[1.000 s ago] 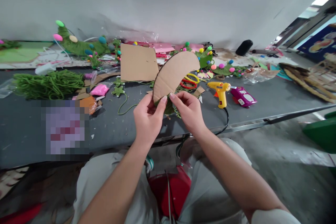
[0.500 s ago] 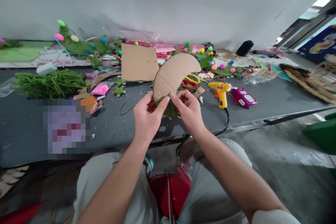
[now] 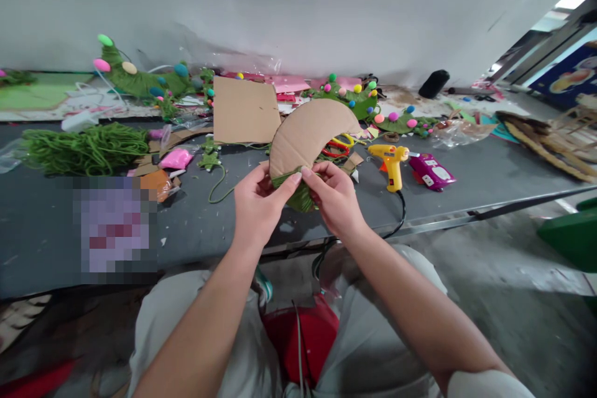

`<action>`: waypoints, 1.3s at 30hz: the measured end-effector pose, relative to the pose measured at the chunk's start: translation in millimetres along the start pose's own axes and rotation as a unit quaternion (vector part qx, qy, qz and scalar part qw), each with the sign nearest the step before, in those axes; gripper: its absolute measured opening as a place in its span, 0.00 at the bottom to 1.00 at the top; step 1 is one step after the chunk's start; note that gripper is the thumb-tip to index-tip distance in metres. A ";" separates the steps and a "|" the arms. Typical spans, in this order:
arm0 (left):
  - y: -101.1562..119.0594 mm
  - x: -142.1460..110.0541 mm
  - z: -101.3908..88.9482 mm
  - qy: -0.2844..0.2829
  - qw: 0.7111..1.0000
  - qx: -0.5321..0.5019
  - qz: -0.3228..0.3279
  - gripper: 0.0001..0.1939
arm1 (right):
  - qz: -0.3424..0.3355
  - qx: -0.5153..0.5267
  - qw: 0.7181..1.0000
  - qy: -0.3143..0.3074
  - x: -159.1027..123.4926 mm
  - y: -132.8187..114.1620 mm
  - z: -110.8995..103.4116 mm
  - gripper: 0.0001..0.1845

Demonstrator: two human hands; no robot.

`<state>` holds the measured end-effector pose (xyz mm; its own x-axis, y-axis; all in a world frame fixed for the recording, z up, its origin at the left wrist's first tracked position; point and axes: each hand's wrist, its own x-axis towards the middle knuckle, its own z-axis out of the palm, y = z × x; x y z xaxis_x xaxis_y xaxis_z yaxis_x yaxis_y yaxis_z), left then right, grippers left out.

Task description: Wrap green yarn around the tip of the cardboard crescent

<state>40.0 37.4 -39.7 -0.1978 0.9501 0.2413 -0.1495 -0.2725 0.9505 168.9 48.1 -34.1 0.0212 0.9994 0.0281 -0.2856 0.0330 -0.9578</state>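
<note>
A crescent of brown cardboard (image 3: 305,130) is held up over the front of the table, its lower end wrapped in green yarn (image 3: 301,200). My left hand (image 3: 261,202) grips the crescent's lower left edge, thumb on the wrapped part. Opposite it, my right hand (image 3: 338,196) pinches the yarn, its thumb tip close to the left thumb. The fingers behind the cardboard are partly hidden. Just beyond the crescent lie scissors with red and yellow handles (image 3: 336,148), partly covered by it.
To the right are a yellow glue gun (image 3: 392,165) and a purple packet (image 3: 433,172). A heap of green yarn (image 3: 86,148) lies left, near a pink packet (image 3: 176,158). Behind stand a cardboard square (image 3: 246,111) and a green crescent with colored pom-poms (image 3: 140,81).
The crescent has tipped slightly lower, and more of its green-wrapped end shows below my thumbs. Both hands keep their hold on it.
</note>
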 end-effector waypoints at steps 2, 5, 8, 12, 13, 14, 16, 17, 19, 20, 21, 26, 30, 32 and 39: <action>-0.9 0.6 0.2 0.000 1.000 -0.006 -0.001 0.14 | 0.001 -0.001 1.000 -0.001 0.1 -0.9 -0.1 0.22; -1.7 1.5 -0.4 -0.006 1.000 -0.015 0.003 0.14 | 0.002 -0.005 1.000 -0.002 0.0 -0.8 -0.6 0.23; -1.4 1.6 -1.2 -0.006 1.000 0.002 0.009 0.13 | -0.001 -0.014 1.000 -0.004 -0.3 0.3 -1.7 0.22; -1.0 2.0 -3.3 -0.003 1.000 0.007 0.013 0.14 | -0.026 -0.057 0.998 -0.017 -0.3 -2.6 -5.4 0.21; -1.3 2.4 -4.2 -0.005 1.000 -0.002 0.013 0.14 | -0.038 -0.078 0.996 -0.021 -0.2 -4.6 -7.1 0.20; -1.8 3.0 -5.2 -0.007 1.000 -0.012 0.013 0.14 | -0.051 -0.103 0.993 -0.025 0.0 -7.0 -9.2 0.20; -2.9 4.2 -7.1 -0.010 0.999 -0.029 0.008 0.14 | -0.080 -0.149 0.985 -0.033 0.8 -12.4 -14.1 0.19; -3.4 4.7 -7.7 -0.011 0.999 -0.035 0.005 0.14 | -0.092 -0.165 0.981 -0.037 1.3 -15.1 -16.9 0.19; -4.0 5.2 -8.4 -0.017 0.999 -0.042 -0.002 0.15 | -0.108 -0.187 0.975 -0.044 2.6 -19.6 -22.2 0.18; -4.2 5.2 -8.4 -0.022 0.999 -0.045 -0.004 0.16 | -0.114 -0.195 0.973 -0.047 3.2 -21.3 -24.6 0.18; -4.3 5.0 -8.2 -0.026 0.999 -0.046 -0.007 0.16 | -0.118 -0.202 0.971 -0.048 3.7 -22.6 -26.6 0.18; -5.2 3.5 -7.7 -0.038 0.998 -0.049 -0.016 0.15 | -0.126 -0.219 0.966 -0.048 4.8 -23.9 -30.8 0.19; -3.3 3.1 -6.8 -0.039 0.994 -0.098 -0.034 0.15 | -0.117 -0.226 0.965 -0.058 5.3 -22.3 -32.4 0.19; 0.3 3.5 -5.9 -0.041 0.988 -0.134 -0.057 0.15 | -0.113 -0.225 0.965 -0.077 6.0 -22.7 -35.1 0.19; 13.5 3.3 -7.6 -0.133 0.965 -0.178 -0.142 0.16 | -0.079 -0.217 0.947 -0.221 12.8 -27.8 -55.1 0.13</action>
<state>30.0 35.7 -27.5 0.1482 0.9867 0.0667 -0.4937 0.0154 0.8695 229.9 59.3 -22.8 -0.4007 0.8927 0.2064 0.1105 0.2707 -0.9563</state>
